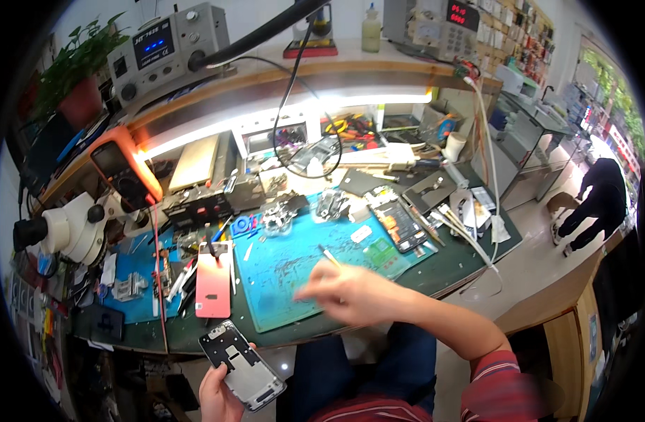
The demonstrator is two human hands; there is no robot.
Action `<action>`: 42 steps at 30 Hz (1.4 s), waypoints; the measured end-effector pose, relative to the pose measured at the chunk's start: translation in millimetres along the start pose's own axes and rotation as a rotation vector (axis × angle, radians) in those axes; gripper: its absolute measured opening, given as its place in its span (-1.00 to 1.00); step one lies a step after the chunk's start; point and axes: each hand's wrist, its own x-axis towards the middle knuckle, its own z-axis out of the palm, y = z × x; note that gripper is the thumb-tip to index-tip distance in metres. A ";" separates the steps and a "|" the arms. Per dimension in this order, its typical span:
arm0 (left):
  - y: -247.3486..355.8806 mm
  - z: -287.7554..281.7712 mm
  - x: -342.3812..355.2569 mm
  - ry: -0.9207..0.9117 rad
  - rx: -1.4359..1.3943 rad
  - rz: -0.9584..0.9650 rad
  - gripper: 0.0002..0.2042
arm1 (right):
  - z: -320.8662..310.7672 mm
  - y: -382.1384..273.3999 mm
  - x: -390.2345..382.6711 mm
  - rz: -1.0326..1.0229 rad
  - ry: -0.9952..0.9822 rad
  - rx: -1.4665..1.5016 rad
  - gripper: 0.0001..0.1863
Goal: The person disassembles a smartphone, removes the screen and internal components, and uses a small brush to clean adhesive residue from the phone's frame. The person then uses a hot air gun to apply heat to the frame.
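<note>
My left hand [217, 391], at the lower edge left of my legs, grips an opened phone body [243, 367] by its sides. The phone body is black at its upper end, with a grey metal plate below, and is tilted in front of the bench edge. My right hand [354, 294] hovers over the blue work mat [276, 309], its fingers curled and smeared by motion; I cannot tell whether they hold anything. A thin stick-like tool [329, 256] with a dark tip shows just beyond that hand, partly hidden by it. A pink phone back [213, 285] lies left of the mat.
An opened phone [400, 224] and a green board [385, 257] lie at the mat's right. Small parts crowd its back edge. A microscope [73, 232] and an orange multimeter [125, 169] stand left. A black cable [276, 119] hangs over the bench. Another person [600, 200] bends at far right.
</note>
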 end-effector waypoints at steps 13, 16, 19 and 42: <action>-45.1 90.8 107.6 -0.072 -0.374 0.087 -0.71 | -153.7 192.2 -24.7 0.632 0.342 -1.090 -0.74; -31.9 79.8 100.2 -0.121 -0.357 -0.042 -0.61 | -180.2 249.1 -7.8 0.717 0.170 -1.053 -0.53; -8.6 76.4 86.1 -0.079 -0.279 -0.218 -0.58 | -192.7 266.0 -4.9 0.636 0.018 -1.054 -0.60; -32.9 135.1 111.2 -0.424 0.198 -0.239 -0.57 | -188.7 127.5 -43.7 0.397 0.538 -1.005 -0.79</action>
